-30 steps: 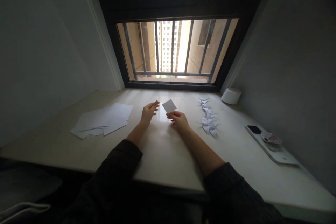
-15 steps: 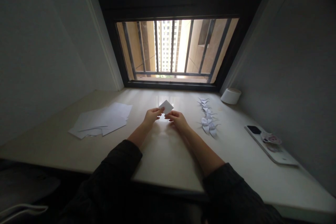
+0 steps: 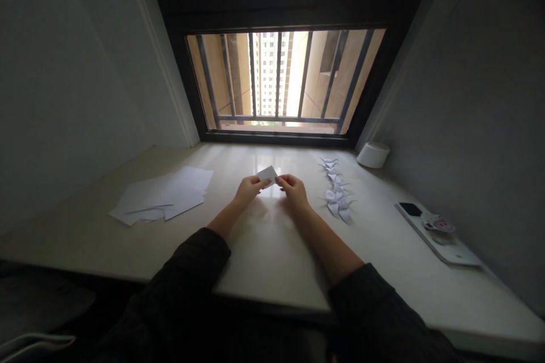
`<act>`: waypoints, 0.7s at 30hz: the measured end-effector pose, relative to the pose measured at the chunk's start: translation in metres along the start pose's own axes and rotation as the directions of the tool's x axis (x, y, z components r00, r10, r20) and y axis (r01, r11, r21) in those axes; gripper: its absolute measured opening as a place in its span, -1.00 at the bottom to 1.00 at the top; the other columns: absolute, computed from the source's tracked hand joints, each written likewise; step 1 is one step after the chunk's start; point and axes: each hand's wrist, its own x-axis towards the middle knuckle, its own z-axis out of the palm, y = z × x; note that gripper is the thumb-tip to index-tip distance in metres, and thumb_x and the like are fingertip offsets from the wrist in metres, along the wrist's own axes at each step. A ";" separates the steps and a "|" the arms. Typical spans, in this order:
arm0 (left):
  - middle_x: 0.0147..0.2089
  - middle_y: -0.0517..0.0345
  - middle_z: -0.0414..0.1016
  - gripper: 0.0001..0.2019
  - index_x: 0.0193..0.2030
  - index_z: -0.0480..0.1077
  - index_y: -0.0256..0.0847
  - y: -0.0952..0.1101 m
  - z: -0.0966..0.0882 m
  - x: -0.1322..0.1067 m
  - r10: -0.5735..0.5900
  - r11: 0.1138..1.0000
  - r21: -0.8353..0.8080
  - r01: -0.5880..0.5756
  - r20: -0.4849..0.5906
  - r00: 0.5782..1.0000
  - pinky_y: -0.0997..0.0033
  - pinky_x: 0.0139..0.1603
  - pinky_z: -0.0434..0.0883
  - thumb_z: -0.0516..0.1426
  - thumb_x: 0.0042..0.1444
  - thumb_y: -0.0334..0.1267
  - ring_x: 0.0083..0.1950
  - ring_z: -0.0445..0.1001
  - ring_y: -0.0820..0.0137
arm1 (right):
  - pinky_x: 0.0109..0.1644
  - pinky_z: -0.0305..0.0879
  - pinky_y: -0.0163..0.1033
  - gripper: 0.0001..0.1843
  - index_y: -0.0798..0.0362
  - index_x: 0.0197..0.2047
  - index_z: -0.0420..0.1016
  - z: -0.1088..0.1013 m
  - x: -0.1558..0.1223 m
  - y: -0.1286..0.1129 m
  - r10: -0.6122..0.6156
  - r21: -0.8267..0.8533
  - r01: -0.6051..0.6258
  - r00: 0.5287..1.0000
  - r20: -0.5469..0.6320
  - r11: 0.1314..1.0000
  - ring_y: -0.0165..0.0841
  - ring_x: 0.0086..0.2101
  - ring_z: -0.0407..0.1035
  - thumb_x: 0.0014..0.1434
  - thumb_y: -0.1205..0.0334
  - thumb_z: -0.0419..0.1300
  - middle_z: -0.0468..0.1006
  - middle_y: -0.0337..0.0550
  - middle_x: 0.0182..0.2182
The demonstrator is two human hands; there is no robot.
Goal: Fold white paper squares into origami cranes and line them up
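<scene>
A small folded piece of white paper (image 3: 267, 173) is held up over the middle of the sill. My left hand (image 3: 250, 189) pinches its lower left side, thumb on top. At its right corner the thumb and fingertips of my right hand (image 3: 291, 188) are closed on the paper. Fine creases in it are too small to make out. To the right of my hands stands a row of several folded paper cranes (image 3: 336, 195).
Loose white sheets (image 3: 170, 193) lie overlapping on the left of the pale sill (image 3: 264, 255). On the right are a white phone (image 3: 443, 238) with a round grip on its back and a white cylindrical object (image 3: 373, 155) by the wall. A barred window (image 3: 276, 79) stands behind.
The folded paper has turned in my hands, from a diamond pose to a more slanted, flatter one. My right hand has moved up slightly to its right corner.
</scene>
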 end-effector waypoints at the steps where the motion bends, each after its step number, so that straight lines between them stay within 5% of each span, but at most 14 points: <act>1: -0.39 0.05 0.51 -0.61 -0.33 0.51 -0.31 0.000 0.001 0.000 -0.004 1.000 0.014 0.004 0.028 1.000 0.46 -0.39 0.28 0.25 -0.18 0.00 -0.36 0.41 0.40 | -0.34 0.29 -0.25 -0.64 0.08 -0.41 0.52 -0.001 0.001 -0.001 0.008 0.032 -0.007 1.000 -0.022 0.999 -0.33 -0.42 0.39 -0.12 -0.06 0.26 0.54 -0.17 -0.49; 4: -0.36 0.02 0.53 -0.63 -0.32 0.52 -0.30 0.000 0.001 -0.001 -0.028 1.000 0.006 0.028 0.078 0.997 0.45 -0.38 0.30 0.25 -0.17 -0.01 -0.33 0.44 0.36 | -0.35 0.30 -0.25 -0.64 0.09 -0.38 0.54 -0.004 0.001 -0.004 0.025 0.106 -0.018 0.998 -0.059 0.994 -0.33 -0.44 0.41 -0.14 -0.03 0.28 0.55 -0.15 -0.51; 11: -0.38 0.01 0.54 -0.60 -0.33 0.54 -0.26 0.003 -0.005 -0.003 -0.024 0.997 -0.074 0.024 -0.003 1.000 0.47 -0.37 0.30 0.24 -0.16 0.07 -0.33 0.46 0.36 | -0.30 0.31 -0.22 -0.61 0.07 -0.26 0.56 -0.006 0.001 -0.008 -0.027 0.051 0.032 0.996 -0.084 0.998 -0.29 -0.40 0.46 -0.12 -0.01 0.29 0.59 -0.13 -0.47; 14: -0.39 0.01 0.53 -0.59 -0.34 0.54 -0.27 0.001 -0.005 -0.002 -0.065 0.990 -0.131 0.058 -0.053 0.996 0.47 -0.36 0.29 0.26 -0.19 0.06 -0.32 0.46 0.37 | -0.27 0.32 -0.23 -0.54 -0.02 -0.10 0.51 -0.007 0.000 -0.011 -0.116 -0.003 0.116 0.993 0.012 0.993 -0.29 -0.32 0.46 -0.10 0.02 0.30 0.59 -0.16 -0.38; 17: -0.41 0.02 0.52 -0.59 -0.37 0.53 -0.27 0.000 -0.004 -0.001 -0.101 0.977 -0.193 0.085 -0.078 0.992 0.47 -0.36 0.30 0.28 -0.23 0.06 -0.33 0.46 0.37 | -0.22 0.33 -0.21 -0.55 -0.06 -0.14 0.54 -0.008 -0.001 -0.012 -0.161 -0.056 0.173 0.972 0.172 0.983 -0.27 -0.24 0.44 -0.16 0.05 0.35 0.58 -0.15 -0.25; 21: -0.46 0.04 0.49 -0.59 -0.40 0.52 -0.28 -0.002 -0.003 0.000 -0.117 0.970 -0.223 0.097 -0.076 0.990 0.47 -0.36 0.30 0.29 -0.26 0.06 -0.35 0.45 0.38 | -0.17 0.33 -0.15 -0.52 -0.08 -0.16 0.56 -0.009 -0.001 -0.010 -0.165 -0.120 0.193 0.963 0.212 0.974 -0.24 -0.23 0.44 -0.24 0.06 0.40 0.59 -0.15 -0.24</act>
